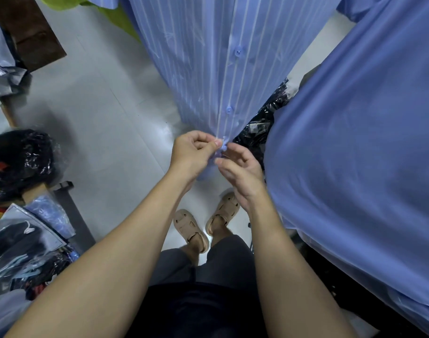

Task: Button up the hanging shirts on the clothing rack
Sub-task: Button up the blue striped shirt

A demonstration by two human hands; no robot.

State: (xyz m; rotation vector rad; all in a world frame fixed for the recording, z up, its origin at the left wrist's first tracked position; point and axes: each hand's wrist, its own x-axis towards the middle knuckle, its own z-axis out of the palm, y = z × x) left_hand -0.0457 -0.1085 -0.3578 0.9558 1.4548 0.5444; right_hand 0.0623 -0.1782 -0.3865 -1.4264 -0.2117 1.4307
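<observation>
Now both hands (218, 157) at striped shirt (208, 57) hem

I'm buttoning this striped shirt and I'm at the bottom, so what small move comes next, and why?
Probably push the lowest button through its hole. The left hand pinches the placket of the striped shirt there, the right hand is beside it, and two buttons above look fastened.
</observation>
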